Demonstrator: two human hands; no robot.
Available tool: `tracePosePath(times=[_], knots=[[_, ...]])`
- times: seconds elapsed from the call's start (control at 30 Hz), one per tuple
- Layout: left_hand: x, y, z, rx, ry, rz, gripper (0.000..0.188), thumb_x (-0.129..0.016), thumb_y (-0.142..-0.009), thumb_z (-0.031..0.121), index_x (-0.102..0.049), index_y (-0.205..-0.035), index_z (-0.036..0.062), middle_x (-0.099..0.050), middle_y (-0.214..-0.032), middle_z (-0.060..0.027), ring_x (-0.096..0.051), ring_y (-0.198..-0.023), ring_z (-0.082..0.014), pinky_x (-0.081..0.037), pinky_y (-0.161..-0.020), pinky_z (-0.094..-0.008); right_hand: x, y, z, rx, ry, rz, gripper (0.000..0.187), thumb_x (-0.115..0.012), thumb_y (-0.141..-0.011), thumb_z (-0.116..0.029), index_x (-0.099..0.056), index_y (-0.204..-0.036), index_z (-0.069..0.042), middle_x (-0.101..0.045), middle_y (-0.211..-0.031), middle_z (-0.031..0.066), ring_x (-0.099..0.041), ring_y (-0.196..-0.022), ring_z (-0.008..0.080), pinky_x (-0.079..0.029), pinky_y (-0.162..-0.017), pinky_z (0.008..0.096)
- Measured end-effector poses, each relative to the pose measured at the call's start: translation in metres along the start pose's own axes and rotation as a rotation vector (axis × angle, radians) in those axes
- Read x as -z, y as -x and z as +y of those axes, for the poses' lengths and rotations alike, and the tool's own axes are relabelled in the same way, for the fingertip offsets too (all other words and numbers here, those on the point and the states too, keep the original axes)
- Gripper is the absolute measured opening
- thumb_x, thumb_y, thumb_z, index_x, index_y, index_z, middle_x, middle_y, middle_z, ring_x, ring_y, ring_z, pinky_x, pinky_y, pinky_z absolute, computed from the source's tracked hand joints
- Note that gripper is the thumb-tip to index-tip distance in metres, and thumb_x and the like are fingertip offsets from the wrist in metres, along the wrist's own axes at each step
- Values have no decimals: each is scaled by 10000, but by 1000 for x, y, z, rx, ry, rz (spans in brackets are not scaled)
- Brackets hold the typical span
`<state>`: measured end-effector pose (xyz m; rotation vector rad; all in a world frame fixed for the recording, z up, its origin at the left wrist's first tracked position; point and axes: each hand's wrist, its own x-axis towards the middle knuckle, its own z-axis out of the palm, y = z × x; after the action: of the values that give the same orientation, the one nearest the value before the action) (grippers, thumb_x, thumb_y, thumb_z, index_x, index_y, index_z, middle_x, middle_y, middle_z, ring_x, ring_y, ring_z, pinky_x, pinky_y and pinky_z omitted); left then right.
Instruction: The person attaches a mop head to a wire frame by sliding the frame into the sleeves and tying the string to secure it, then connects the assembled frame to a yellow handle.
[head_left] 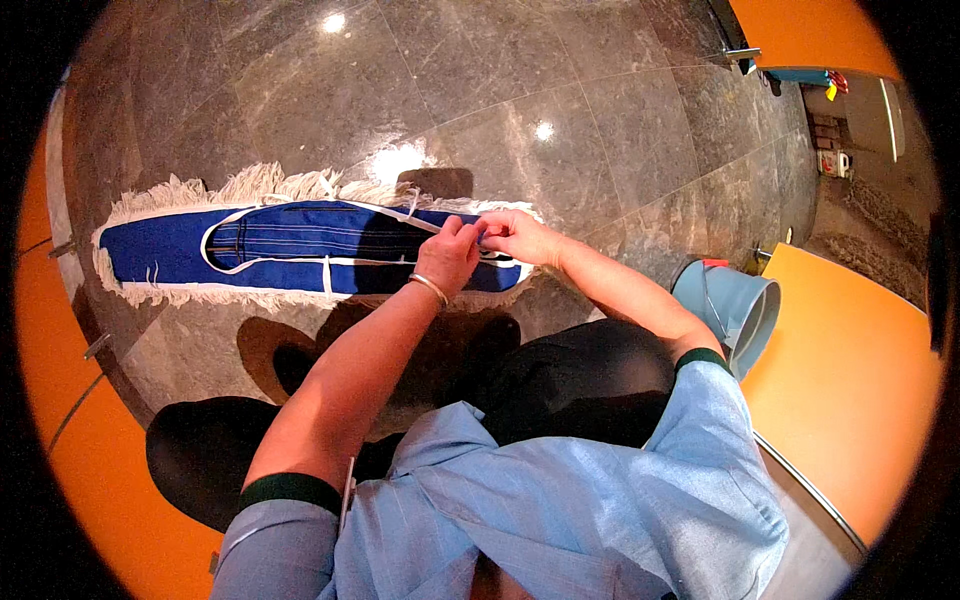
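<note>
A long dust mop head [165, 252] lies on the floor in front of me, its blue cloth backing facing up and an off-white yarn fringe all around. White binding edges the long opening in the backing, and white ties cross it. Over its right end, my left hand [448, 258], with a bangle at the wrist, has its fingers closed on the mop head's cloth or tie. My right hand [518, 237] pinches at the same spot, fingertips almost touching the left ones. Exactly which bit they grip is partly hidden by the fingers.
Grey tiles [560, 110] surround the mop head. To my right stands a grey-blue bucket [697, 300] beside an orange panel [850, 350]. Orange cabinet fronts [85, 480] with handles run along the left. A white container [833, 163] sits at the far right.
</note>
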<state>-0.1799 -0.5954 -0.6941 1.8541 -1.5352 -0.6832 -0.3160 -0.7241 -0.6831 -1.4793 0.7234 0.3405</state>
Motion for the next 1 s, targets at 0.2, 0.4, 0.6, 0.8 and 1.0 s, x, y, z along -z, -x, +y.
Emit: tracePosePath(times=[0.2, 0.4, 0.6, 0.8, 1.0], knots=[[9, 4, 4, -80, -15, 23, 131, -645, -786, 126, -580, -900, 130, -499, -792, -83, -578, -618, -290, -494, -521, -387, -2, 5, -12, 173, 27, 25, 128, -619, -810, -58, -635, -933, -33, -610, -703, 29, -566, -702, 133, -479, -673, 291], [13, 5, 6, -98, -80, 56, 89, -640, -795, 139, -558, -826, 126, -492, -740, -68, -571, -608, -273, -474, -502, -381, 9, 4, -27, 100, 340, -27, 128, -634, -776, -106, -647, -884, -37, -645, -828, 125, -623, -790, 249, -495, -715, 349], [11, 13, -2, -75, -208, 9, 119, -636, -781, 177, -545, -762, 103, -528, -736, -74, -587, -689, -291, -478, -579, -419, -4, 8, -18, 217, 594, 237, 152, -625, -739, -204, -605, -804, -67, -621, -760, 144, -614, -779, 328, -488, -693, 412], [25, 22, 12, 192, -122, -314, 212, -653, -791, 264, -564, -862, 85, -577, -858, -97, -599, -824, -312, -492, -677, -439, -11, 4, -18, 101, 680, 228, 119, -597, -740, -205, -596, -785, -95, -629, -783, 133, -617, -806, 321, -485, -703, 436], [86, 43, -57, 350, -426, -162, 362, -683, -764, 370, -575, -975, 97, -557, -974, -118, -517, -943, -309, -440, -804, -412, 19, -30, -97, 238, 872, -80, 327, -589, -755, -148, -602, -1081, -134, -602, -1087, 144, -588, -998, 338, -489, -841, 439]])
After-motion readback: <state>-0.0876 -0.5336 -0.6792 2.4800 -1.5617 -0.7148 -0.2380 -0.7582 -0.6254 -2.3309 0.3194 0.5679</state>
